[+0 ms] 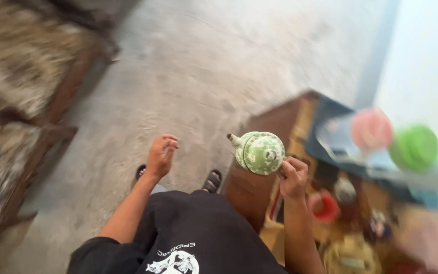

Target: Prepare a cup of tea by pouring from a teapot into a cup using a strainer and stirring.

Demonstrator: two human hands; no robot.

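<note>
Right hand point(293, 177) has its grip clenched on the teapot point(258, 152) handle, keeping it level above the table point(275, 119), while the left hand point(160, 155) hangs loose with nothing in it.

- The place looks like a room in a home, simple and lived-in.
- The floor point(188, 76) is bare grey concrete, with no tiles or carpet.
- On the left stands wooden furniture with patterned cushions point(21, 56), of the kind of a sofa or armchair; it is blurred.
- On the right there is a brown wooden desk point(275, 122), crowded with small household things.
- Among these things are a pink round container point(371, 129), a green round container point(414, 148) and a red cup point(324, 207); what the others are cannot be told.
- A pale wall point(427, 61) rises behind the desk.
- The person wears sandals point(212, 181) indoors, and holds a green and white patterned teapot point(258, 152), a home vessel.
</note>
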